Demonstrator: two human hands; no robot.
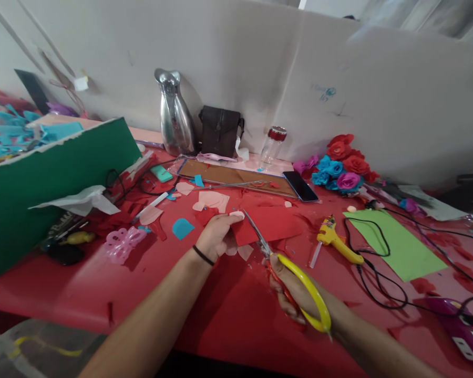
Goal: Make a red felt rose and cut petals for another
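Observation:
My left hand, with a black band at the wrist, pinches a small pale pink piece between thumb and fingers. My right hand is wrapped round scissors with yellow and red handles. The scissor blades point up and left, their tip close to the pink piece. Under and beside the blades lies a red sheet. Pale pink cut pieces lie just beyond my left hand, and a blue piece rests to its left.
A yellow glue gun with black cable lies right, beside a green sheet. Behind are a steel jug, black bag, glass jar, phone and paper flowers. A green box stands left.

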